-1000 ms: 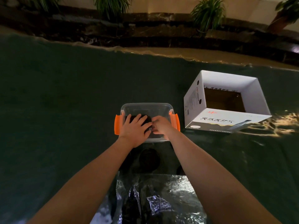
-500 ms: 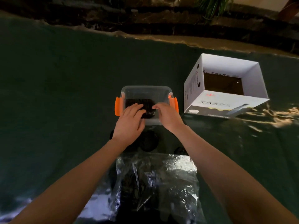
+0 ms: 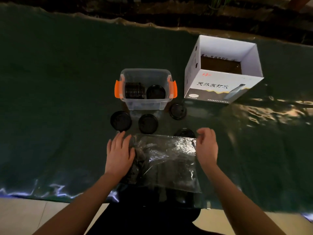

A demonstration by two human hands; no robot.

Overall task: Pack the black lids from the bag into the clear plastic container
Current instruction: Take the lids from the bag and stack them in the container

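Observation:
The clear plastic container (image 3: pixel 145 104) with orange latches stands on the dark green cloth. Inside it a row of black lids (image 3: pixel 135 90) stands on edge at the left, and one lid (image 3: pixel 155 91) lies flat at the right. Several loose black lids lie in front of it, among them one at the left (image 3: pixel 121 120), one in the middle (image 3: pixel 148 123) and one at the right (image 3: pixel 178 111). The crinkled clear bag (image 3: pixel 166 160) with dark lids lies nearest me. My left hand (image 3: pixel 119 152) rests flat at the bag's left edge. My right hand (image 3: pixel 207 146) hovers at its right corner with loosely bent fingers, holding nothing.
An open white cardboard box (image 3: pixel 220 92) with printed text stands right of the container. The green cloth (image 3: pixel 59 99) covers the surface, ending near me at a pale floor (image 3: pixel 33 216). A dark ledge runs along the far edge.
Both hands have pulled back from inside the container to the two sides of the bag. The camera has tilted down, showing the loose lids and the floor.

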